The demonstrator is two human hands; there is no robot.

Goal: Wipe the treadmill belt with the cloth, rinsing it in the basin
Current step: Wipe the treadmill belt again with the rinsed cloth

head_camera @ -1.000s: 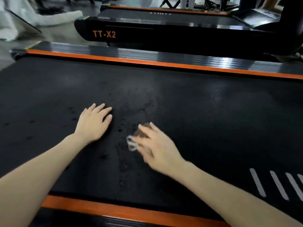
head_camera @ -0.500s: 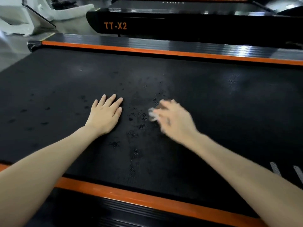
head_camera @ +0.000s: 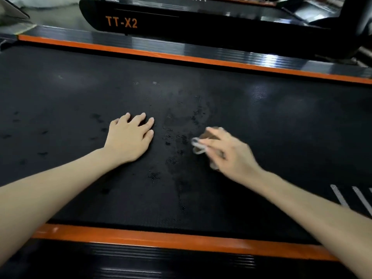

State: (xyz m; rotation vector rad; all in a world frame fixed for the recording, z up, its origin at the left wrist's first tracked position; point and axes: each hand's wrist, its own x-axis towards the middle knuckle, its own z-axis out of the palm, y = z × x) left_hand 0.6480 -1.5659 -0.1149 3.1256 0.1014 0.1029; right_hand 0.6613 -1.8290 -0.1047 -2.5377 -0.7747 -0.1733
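- Left hand [head_camera: 128,139] flat and palm down on the treadmill belt [head_camera: 281,127], fingers straight and a little spread, holding nothing.
- Right hand [head_camera: 231,156] to the right of the left one and well apart from it, low on the belt, blurred, with fingers curled over a brownish cloth [head_camera: 212,135].
- Cloth bunched under the right hand's fingers and thumb and pressed to the belt, only part of it showing past the knuckles.
- Pale loop [head_camera: 198,147] sticking out of the cloth on the side facing the left hand; too blurred to tell what it is.
- Wet spots [head_camera: 177,137] scattered on the black belt between the two hands, with more trailing back between the forearms.
- Orange rail [head_camera: 161,238] along the belt edge under both forearms.
- Second orange rail [head_camera: 181,58] along the far edge, beyond the fingertips.
- White stripes [head_camera: 340,196] on the belt just to the right of the right forearm.
- Second treadmill [head_camera: 201,23] marked "TT-X2" beyond the far rail.
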